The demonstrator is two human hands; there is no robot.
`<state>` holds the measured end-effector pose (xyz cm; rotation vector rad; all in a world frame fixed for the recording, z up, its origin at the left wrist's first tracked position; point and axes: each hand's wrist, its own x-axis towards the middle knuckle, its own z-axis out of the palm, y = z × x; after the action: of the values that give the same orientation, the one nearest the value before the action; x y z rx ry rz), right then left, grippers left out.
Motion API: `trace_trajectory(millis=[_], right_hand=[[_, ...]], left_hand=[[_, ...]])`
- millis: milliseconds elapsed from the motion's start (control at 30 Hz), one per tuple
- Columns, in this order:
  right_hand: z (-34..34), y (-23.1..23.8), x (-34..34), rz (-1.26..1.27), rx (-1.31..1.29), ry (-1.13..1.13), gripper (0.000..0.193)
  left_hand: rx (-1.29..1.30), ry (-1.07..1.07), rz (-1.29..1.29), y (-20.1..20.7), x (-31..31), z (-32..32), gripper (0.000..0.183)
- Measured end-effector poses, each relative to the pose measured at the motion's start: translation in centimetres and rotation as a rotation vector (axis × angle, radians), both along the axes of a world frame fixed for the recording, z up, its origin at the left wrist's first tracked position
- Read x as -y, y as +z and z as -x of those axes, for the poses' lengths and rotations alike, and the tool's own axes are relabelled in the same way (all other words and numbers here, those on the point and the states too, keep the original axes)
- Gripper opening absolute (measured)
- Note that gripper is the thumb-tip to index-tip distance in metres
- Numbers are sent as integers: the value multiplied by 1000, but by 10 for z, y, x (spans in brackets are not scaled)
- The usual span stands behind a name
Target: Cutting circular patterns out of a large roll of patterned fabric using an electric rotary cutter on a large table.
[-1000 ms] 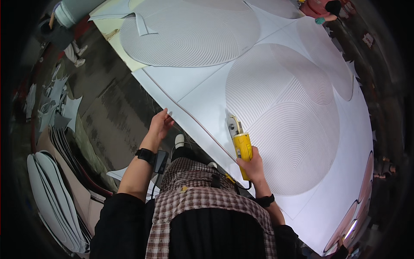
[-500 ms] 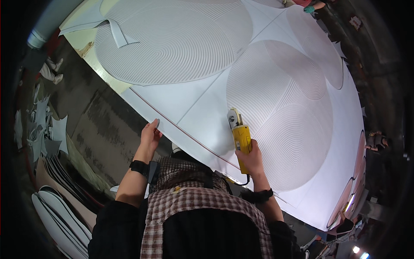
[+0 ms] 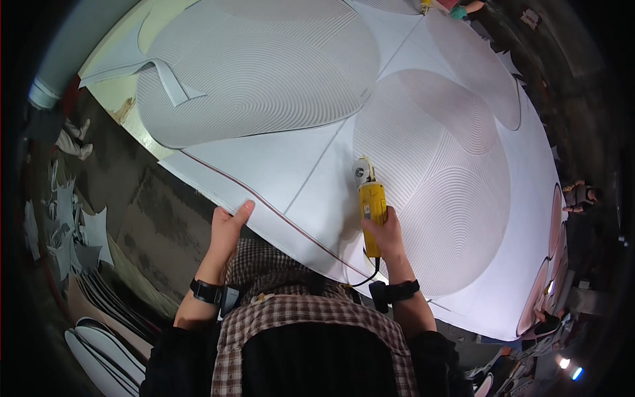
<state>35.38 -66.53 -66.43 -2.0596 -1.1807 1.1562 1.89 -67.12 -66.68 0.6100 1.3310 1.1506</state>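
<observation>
A large white sheet of material with ridged oval panels lies across the work surface before me. My left hand pinches its near edge, thumb on top and fingers underneath, and the edge is slightly lifted there. A brown line runs along the sheet close to this edge. In my right hand is a yellow electric rotary cutter, with its round blade pointing away from me, over the border of a ridged oval panel. I cannot tell whether the blade touches the sheet. The cutter's black cord trails back toward my body.
A curled white offcut strip lies at the far left of the sheet. Scraps and stacked curved pieces lie on the floor at left. A co-worker's gloved hand is at the far edge; another person is at right.
My left hand has closed on the sheet's edge, its thumb now on top. The edge strip has lifted and bent there. My right hand still holds the cutter, little moved.
</observation>
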Motion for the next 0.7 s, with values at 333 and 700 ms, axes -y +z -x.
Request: trace_trajectory(millis=[333,700], right_hand=[[12,-10,-39,-107,-278,-173,42],[18,-19,-88,-124,-483,-272,50]], left_hand=[[-105,-222,-243,54,5,-15,25],[-71,-189,-263,47,10,-16,24]])
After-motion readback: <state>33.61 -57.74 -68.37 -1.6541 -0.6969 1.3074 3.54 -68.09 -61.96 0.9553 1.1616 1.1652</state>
